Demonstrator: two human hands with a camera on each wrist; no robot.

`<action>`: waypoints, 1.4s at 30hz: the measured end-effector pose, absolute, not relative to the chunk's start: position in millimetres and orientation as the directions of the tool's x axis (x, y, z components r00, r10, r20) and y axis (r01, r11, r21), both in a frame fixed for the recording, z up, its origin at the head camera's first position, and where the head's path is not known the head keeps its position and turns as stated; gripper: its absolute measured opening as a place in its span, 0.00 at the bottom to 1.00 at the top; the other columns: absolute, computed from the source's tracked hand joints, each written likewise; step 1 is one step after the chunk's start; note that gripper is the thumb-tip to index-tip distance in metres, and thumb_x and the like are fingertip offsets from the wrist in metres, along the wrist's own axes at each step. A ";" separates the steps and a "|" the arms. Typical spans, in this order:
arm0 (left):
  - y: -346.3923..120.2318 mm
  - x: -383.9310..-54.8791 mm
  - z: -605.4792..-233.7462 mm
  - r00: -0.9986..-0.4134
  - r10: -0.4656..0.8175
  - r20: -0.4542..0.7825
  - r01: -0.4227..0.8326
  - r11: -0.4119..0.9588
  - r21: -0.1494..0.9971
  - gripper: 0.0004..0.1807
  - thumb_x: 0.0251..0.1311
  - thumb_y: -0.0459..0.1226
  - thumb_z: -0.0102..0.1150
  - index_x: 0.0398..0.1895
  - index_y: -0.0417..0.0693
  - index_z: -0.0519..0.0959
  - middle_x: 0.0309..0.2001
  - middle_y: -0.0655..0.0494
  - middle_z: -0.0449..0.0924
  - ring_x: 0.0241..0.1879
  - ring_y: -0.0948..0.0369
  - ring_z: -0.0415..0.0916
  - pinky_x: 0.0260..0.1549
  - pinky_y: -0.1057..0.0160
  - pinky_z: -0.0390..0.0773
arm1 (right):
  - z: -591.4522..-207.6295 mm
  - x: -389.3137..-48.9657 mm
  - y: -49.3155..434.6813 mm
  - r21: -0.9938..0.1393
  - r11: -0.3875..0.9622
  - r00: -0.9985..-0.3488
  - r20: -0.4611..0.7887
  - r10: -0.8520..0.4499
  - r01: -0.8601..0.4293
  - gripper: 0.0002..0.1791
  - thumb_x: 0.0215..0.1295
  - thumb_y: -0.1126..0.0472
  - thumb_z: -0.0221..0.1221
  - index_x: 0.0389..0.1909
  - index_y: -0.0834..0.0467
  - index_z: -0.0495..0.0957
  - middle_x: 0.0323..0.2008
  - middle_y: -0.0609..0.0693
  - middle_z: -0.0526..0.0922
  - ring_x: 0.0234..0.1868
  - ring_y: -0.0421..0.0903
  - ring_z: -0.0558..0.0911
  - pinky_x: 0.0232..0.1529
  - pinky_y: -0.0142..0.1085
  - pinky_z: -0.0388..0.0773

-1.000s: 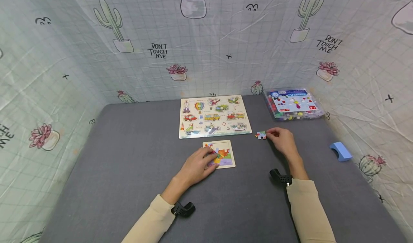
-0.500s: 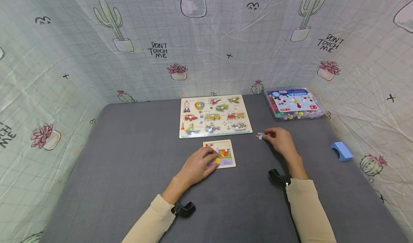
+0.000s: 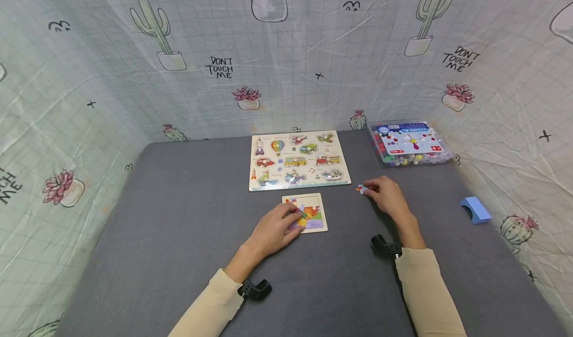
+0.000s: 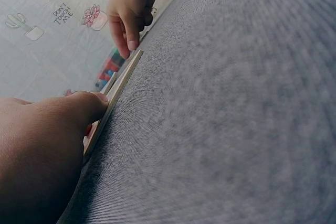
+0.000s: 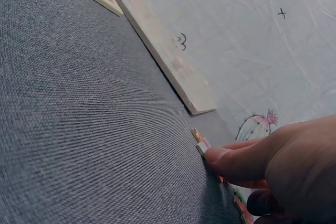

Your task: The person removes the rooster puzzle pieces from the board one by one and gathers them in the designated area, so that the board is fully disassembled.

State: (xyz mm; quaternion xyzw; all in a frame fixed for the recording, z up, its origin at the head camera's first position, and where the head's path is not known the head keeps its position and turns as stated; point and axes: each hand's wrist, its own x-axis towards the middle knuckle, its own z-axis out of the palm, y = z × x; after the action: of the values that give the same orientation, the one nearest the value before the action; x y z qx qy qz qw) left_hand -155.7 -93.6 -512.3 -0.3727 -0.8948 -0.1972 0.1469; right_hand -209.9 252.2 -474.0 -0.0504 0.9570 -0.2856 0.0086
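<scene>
My left hand [image 3: 273,230] rests on a small square wooden jigsaw puzzle [image 3: 315,212] with a colourful picture, covering its left part. In the left wrist view the thumb [image 4: 92,106] lies along the edge of the puzzle's frame [image 4: 122,82]. To the right, my right hand [image 3: 388,195] pinches a small jigsaw piece [image 3: 360,189] at the tabletop; the fingertips hide much of it. The right wrist view shows the thumb [image 5: 231,161] against that piece [image 5: 201,144]. Partly behind the hand there, another thin coloured piece [image 5: 241,209] is visible.
Behind the small puzzle lies a larger wooden vehicle peg puzzle [image 3: 299,160]. A clear plastic box [image 3: 409,144] of coloured parts stands at the back right. A blue arch block [image 3: 476,210] sits near the right edge of the grey table [image 3: 179,217]. Printed cloth walls surround the table.
My right fingers have shifted slightly left and now cover more of the jigsaw piece. The left hand stays on the small puzzle.
</scene>
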 end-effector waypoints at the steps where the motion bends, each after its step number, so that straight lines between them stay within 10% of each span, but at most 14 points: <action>1: -93.6 -155.7 -511.9 -0.679 0.609 0.409 0.725 0.643 0.245 0.18 0.66 0.47 0.63 0.54 0.50 0.84 0.54 0.53 0.79 0.55 0.58 0.76 0.57 0.57 0.77 | -473.1 -209.9 252.2 -0.548 0.831 -0.994 0.013 -0.105 -0.095 0.16 0.68 0.62 0.63 0.52 0.67 0.83 0.45 0.65 0.79 0.45 0.58 0.78 0.49 0.55 0.75; 42: -96.5 -154.6 -508.2 -0.688 0.564 0.456 0.716 0.628 0.303 0.11 0.60 0.43 0.70 0.41 0.48 0.88 0.45 0.52 0.81 0.45 0.58 0.79 0.47 0.59 0.81 | -453.0 -215.6 166.2 -0.672 0.713 -0.979 0.162 -0.122 -0.200 0.14 0.70 0.58 0.61 0.49 0.63 0.83 0.40 0.58 0.83 0.37 0.52 0.80 0.40 0.41 0.76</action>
State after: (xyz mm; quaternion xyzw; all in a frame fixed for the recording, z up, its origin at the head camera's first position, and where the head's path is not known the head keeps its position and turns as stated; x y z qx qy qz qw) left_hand -154.6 -96.5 -508.2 -0.3607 -0.8879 -0.2360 0.1611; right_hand -215.6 166.2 -453.0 -0.0871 0.9239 -0.3688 -0.0529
